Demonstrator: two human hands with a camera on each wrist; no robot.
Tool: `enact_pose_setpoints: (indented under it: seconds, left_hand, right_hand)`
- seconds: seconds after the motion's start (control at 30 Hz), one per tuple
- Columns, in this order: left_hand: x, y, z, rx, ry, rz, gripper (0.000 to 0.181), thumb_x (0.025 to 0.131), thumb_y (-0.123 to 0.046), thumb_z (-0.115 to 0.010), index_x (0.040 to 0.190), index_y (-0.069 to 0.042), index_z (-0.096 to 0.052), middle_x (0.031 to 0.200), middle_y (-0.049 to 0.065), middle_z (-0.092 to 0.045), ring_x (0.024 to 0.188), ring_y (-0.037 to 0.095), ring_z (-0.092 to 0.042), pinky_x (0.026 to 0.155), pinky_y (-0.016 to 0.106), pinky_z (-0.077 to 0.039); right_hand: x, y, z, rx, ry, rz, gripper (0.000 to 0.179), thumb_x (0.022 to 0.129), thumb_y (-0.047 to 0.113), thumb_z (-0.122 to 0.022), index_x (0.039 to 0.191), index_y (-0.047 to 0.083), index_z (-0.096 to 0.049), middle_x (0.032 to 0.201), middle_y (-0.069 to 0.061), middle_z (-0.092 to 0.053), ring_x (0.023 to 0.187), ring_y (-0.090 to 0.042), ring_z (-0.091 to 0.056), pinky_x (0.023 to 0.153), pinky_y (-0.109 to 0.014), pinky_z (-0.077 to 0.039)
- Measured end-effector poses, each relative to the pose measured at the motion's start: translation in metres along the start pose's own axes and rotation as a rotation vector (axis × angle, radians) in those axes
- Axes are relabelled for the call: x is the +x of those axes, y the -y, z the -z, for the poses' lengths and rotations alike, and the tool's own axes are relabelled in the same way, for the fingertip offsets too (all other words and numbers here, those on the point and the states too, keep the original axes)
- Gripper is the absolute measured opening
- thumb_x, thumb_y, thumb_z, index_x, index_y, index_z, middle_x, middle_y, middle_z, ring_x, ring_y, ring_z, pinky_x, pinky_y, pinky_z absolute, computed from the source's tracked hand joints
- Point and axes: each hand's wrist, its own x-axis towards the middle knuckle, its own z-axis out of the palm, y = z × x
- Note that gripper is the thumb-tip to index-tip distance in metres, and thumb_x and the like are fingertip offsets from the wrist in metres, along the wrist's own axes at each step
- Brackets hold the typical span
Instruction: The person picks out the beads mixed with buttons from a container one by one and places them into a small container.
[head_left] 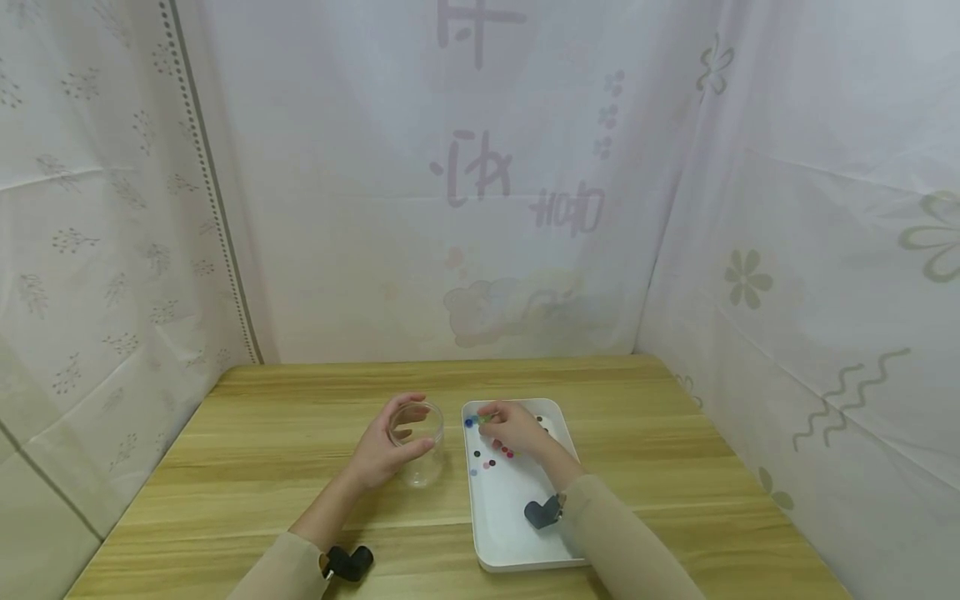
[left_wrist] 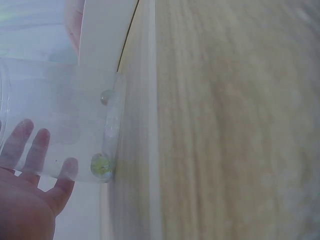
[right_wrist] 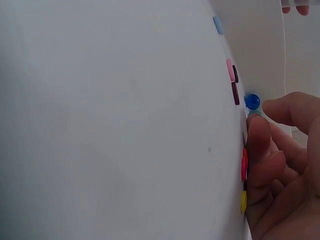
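My left hand curls round a clear plastic jar that stands upright on the table, left of the tray. Inside, a yellow-green marble and a clear marble lie at its bottom, as the left wrist view shows. At the far end of the white tray, my right hand reaches down with bent fingers. Its thumb and fingertips are apart, right beside a blue marble and a teal piece partly hidden by a finger.
Several buttons lie scattered in the tray, among them a light blue button, a pink button and a yellow button. The wooden table is bordered by white patterned curtains at the back and sides.
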Motion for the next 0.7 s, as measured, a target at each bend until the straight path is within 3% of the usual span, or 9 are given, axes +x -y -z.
enact_pose_setpoints:
  seconds: [0.7]
  left_hand:
    - [-0.0007,-0.0019,0.0004,0.007,0.011,-0.018,0.068,0.099,-0.017,-0.081,0.157,-0.013,-0.047,0.153,0.031,-0.059,0.145,0.046,-0.055,0.119,0.072,-0.044]
  right_hand:
    - [0.0039,-0.0071,-0.0040,-0.002,-0.008,-0.047,0.018,0.104,0.019,-0.073,0.122,0.017,-0.076,0.088,-0.001,-0.069,0.061,-0.012,-0.057,0.054,-0.025,-0.047]
